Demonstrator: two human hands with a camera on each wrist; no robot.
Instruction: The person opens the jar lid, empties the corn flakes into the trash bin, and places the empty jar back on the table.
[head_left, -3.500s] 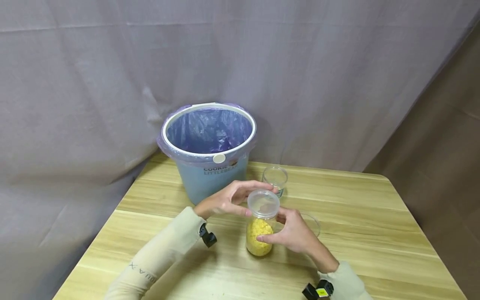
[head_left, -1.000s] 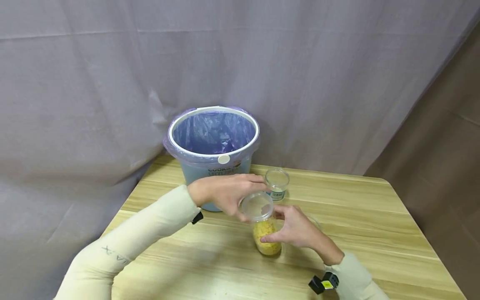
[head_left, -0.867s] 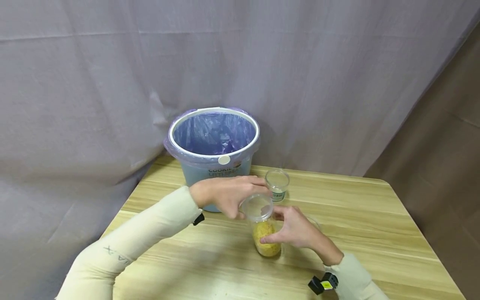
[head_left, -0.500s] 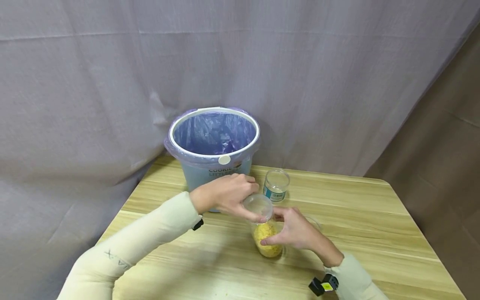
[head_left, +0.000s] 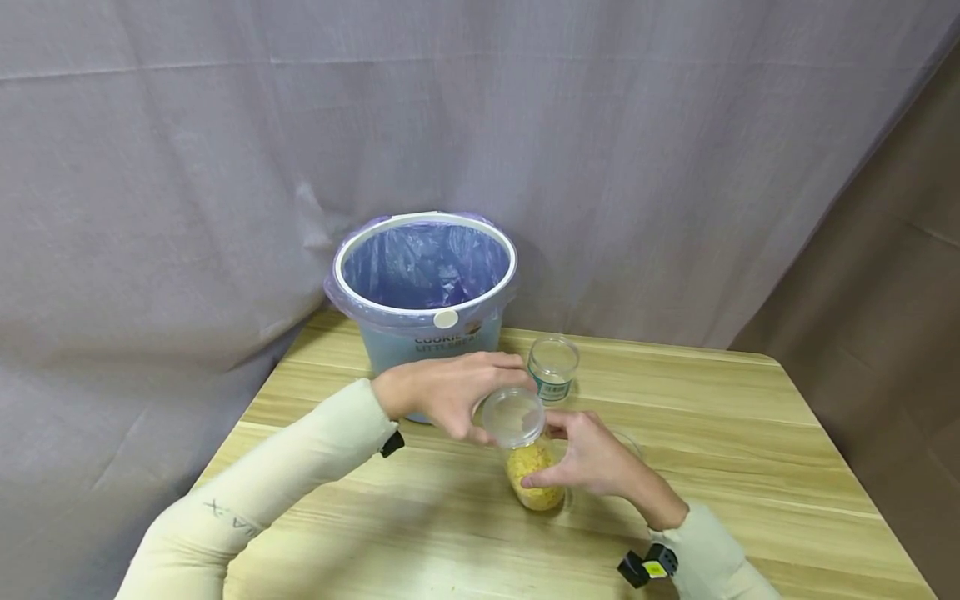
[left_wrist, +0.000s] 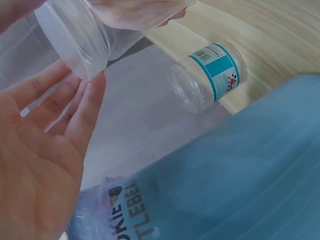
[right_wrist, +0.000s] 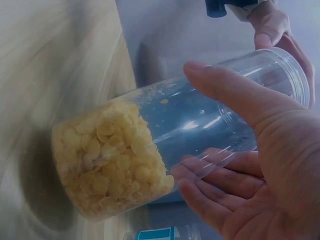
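Observation:
A clear plastic jar [head_left: 534, 479], about half filled with yellow flakes [right_wrist: 110, 160], leans slightly left near the table's middle. Its translucent round lid [head_left: 513, 418] covers the mouth. My right hand [head_left: 592, 458] grips the jar's body, thumb on the near side and fingers on the far side. Around the lid's rim curls my left hand [head_left: 457, 396], its thumb at the left side. In the left wrist view, the fingertips [left_wrist: 97, 82] of that hand touch the lid's edge.
A second clear jar [head_left: 553, 367] with a teal label stands behind, close to the left hand. A blue bin [head_left: 360, 333] with a purple liner stands at the back left. A clear round rim [head_left: 630, 446] lies partly hidden behind the right hand.
The jar has tipped left since the earliest frame, its base shifting right. My left thumb has moved from the lid's near edge back to its left side; the right hand keeps its grip.

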